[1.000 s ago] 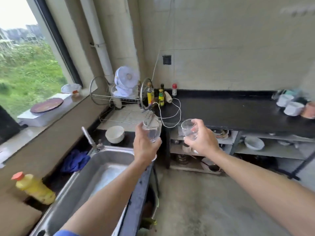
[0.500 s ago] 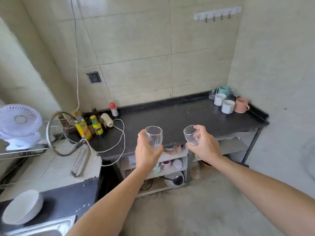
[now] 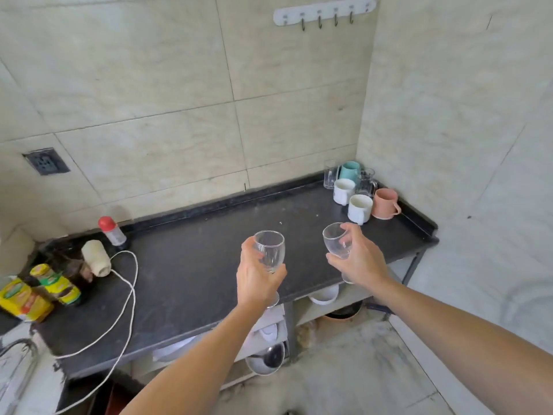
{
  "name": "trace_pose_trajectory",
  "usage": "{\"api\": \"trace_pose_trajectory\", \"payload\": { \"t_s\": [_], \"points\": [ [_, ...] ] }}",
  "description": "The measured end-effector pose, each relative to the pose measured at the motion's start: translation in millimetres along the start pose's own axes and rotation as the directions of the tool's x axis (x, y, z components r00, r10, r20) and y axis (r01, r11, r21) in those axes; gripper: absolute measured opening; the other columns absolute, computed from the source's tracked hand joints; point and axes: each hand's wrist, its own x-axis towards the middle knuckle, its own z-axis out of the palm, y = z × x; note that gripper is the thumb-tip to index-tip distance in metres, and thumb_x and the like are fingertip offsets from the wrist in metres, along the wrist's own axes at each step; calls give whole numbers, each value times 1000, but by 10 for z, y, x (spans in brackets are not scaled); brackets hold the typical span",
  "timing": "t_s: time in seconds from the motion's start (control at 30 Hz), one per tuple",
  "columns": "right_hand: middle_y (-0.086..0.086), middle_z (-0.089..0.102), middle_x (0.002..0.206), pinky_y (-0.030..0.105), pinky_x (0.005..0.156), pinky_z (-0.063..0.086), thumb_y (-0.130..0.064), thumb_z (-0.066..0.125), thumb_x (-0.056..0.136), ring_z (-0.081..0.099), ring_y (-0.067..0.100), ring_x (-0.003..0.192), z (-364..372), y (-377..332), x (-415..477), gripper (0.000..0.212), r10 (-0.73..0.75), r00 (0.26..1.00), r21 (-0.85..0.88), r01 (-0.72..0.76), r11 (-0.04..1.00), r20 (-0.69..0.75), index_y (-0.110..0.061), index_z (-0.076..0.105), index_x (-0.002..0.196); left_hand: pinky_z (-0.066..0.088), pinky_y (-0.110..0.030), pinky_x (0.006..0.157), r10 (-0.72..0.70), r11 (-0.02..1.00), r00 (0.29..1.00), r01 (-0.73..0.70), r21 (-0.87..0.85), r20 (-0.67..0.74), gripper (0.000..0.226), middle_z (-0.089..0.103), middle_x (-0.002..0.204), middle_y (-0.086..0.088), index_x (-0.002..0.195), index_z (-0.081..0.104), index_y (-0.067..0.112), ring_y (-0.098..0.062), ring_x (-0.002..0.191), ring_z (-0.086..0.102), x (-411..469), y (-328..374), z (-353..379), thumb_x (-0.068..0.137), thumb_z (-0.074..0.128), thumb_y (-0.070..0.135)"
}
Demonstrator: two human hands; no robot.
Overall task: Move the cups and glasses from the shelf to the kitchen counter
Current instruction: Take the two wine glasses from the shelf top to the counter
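Left hand [image 3: 257, 277]: curled round the bowl of a stemmed glass [image 3: 269, 250], held upright above the counter [image 3: 194, 265].
Right hand [image 3: 359, 262]: wrapped round a second glass [image 3: 336, 239], also over the counter.
Handling: light, thin, slippery and probably brittle, so gripping the bowl seemed safest.
Obstacles: mugs [image 3: 360, 208] beyond the right hand; cord [image 3: 132, 290] well left of the left hand.

Soft, even light brightens the pale wall [image 3: 149, 70], and the black table [image 3: 194, 280] carries a dull sheen. The bottle [image 3: 111, 232] casts a faint shadow on the tiles. Tile lines bow and the forearms [image 3: 449, 339] stretch toward the edges. The lower left corner is blurred.
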Motion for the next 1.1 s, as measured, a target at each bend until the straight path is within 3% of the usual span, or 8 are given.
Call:
{"api": "trace_pose_trajectory", "payload": {
  "t_s": [0.4,0.57,0.7,0.87,1.1],
  "points": [
    [-11,55,97,29,62,41,-39,73,71,54,13,79,287,523,2207,63,41,999,-7,-41,999,-6,-28,39,123,44,-25,58,-86,996,988,89,-16,132,65,52,104,9,119,28,38,-16,88,58,2160,-18,1062,71,69,23],
    [-10,53,97,16,52,30,-38,72,75,52,11,74,437,757,2971,63,70,995,-8,-70,998,64,-28,35,125,47,-23,50,-138,990,980,139,2,145,66,52,106,7,116,27,42,-18,87,59,2832,37,1427,69,69,23],
    [-15,53,99,27,62,38,-40,72,72,56,12,81,693,1004,3645,65,66,986,24,-71,997,155,-32,37,126,44,-22,52,-208,978,973,206,30,101,67,51,110,8,118,26,41,-17,90,58,3327,-34,1761,70,69,24],
    [-12,54,98,36,73,49,-38,75,69,58,16,86,1111,1287,4461,66,-8,962,72,-12,997,273,-30,42,126,52,-32,65,-319,944,948,316,91,17,68,53,108,7,117,26,40,-14,86,60,3889,-150,2203,70,72,24],
    [-10,57,104,34,73,46,-34,75,71,59,20,88,1719,1661,5265,65,-11,931,53,-9,999,365,-29,42,127,39,-8,37,-422,905,905,424,42,-48,71,54,110,4,127,32,31,-14,86,56,4615,-373,2728,73,73,12]
  ]
}}
